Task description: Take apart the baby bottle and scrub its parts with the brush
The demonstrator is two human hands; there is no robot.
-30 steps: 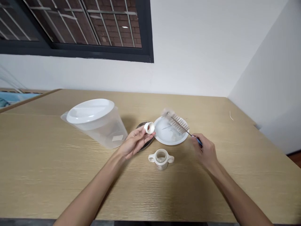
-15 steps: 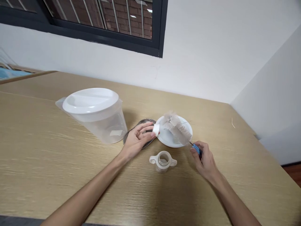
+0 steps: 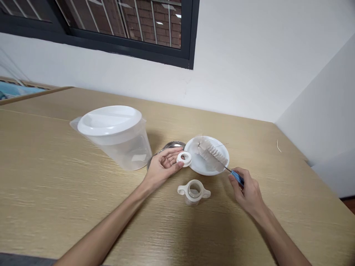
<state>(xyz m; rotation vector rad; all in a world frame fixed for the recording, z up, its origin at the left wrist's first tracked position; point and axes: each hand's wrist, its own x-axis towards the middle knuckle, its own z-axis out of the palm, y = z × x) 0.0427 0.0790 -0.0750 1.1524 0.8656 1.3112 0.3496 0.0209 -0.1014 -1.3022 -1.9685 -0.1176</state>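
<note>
Between thumb and fingers, my left hand (image 3: pixel 164 164) holds a white bottle collar ring (image 3: pixel 188 163), its round opening turned up toward me. My right hand (image 3: pixel 247 187) grips the blue handle of a bottle brush (image 3: pixel 210 153). The pale bristles are over a white bowl (image 3: pixel 194 165), apart from the ring. Below, on the table, a small clear baby bottle (image 3: pixel 193 201) with two side handles stands upright, its mouth uncovered. Partly hidden behind my left hand lies a shiny metal tray (image 3: pixel 175 144).
A large translucent pitcher (image 3: pixel 124 147) with a white lid stands on the left of the wooden table (image 3: pixel 69 192). A thin pale strip (image 3: pixel 279 146) lies at the far right. Behind rise a white wall and a dark-framed window (image 3: pixel 124 46).
My left hand has tilted the collar ring so its hole now faces up toward me. My right hand has drawn the brush slightly right and down, away from the ring.
</note>
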